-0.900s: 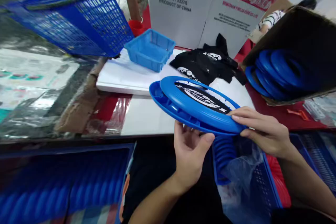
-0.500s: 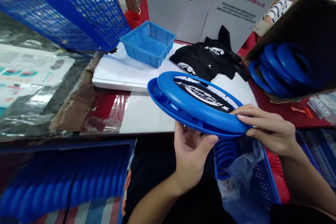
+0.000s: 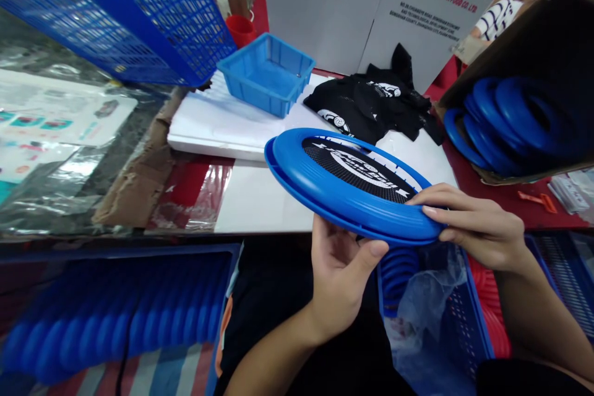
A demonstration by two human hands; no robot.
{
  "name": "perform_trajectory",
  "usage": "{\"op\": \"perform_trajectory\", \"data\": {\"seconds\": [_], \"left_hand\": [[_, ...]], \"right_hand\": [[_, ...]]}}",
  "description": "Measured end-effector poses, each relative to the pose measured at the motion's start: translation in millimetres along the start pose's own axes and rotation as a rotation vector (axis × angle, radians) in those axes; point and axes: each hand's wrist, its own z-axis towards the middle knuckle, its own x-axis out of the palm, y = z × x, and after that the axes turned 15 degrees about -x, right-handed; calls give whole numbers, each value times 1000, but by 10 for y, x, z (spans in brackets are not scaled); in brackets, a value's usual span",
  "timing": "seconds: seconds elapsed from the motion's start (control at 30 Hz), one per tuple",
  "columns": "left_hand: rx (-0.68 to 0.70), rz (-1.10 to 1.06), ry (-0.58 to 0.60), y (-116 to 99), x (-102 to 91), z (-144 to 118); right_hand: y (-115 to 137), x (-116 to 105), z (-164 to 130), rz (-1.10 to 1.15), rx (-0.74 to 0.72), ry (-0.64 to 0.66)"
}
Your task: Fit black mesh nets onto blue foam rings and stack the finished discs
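Two stacked blue plastic rings form a disc (image 3: 325, 182), tilted above the table's front edge. A black mesh fabric piece (image 3: 357, 167) with a white printed logo spans part of its centre, and an open crescent shows at the far side. From below, my left hand (image 3: 341, 266) supports the disc, thumb against the lower ring; some of its fingers are hidden underneath. My right hand (image 3: 477, 226) pinches the right end of the rim, fingers on top and thumb lower. A narrow gap between the rings shows along the near left edge. Black printed fabric pieces (image 3: 371, 102) lie behind the disc.
A light blue tray (image 3: 260, 90) stands on a white stack (image 3: 223, 130). At right, a carton (image 3: 505, 179) holds blue rings (image 3: 505, 117); an orange tool (image 3: 538, 199) lies before it. Crates with blue rings (image 3: 106, 322) sit below. A person's striped sleeve (image 3: 501, 15) shows behind.
The upper ring has come down closer to the lower one, so the gap at the left is much narrower. Both hands keep their hold, and the view has shifted slightly.
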Motion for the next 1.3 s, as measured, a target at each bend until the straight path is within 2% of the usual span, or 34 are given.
{"op": "perform_trajectory", "data": {"seconds": [0.3, 0.43, 0.6, 0.83, 1.1, 1.3], "left_hand": [[11, 41, 22, -7, -55, -11], [-53, 28, 19, -8, -138, 0], [-89, 11, 1, -35, -217, 69], [-131, -6, 17, -150, -225, 115], [-149, 5, -33, -172, -250, 111], [-155, -44, 16, -171, -236, 108]], "right_hand": [[21, 26, 42, -47, 5, 51], [50, 86, 37, -115, -3, 72], [69, 185, 30, -174, -11, 59], [84, 272, 93, -184, 4, 19], [95, 236, 106, -173, 55, -38], [94, 217, 107, -143, 48, -12]]}}
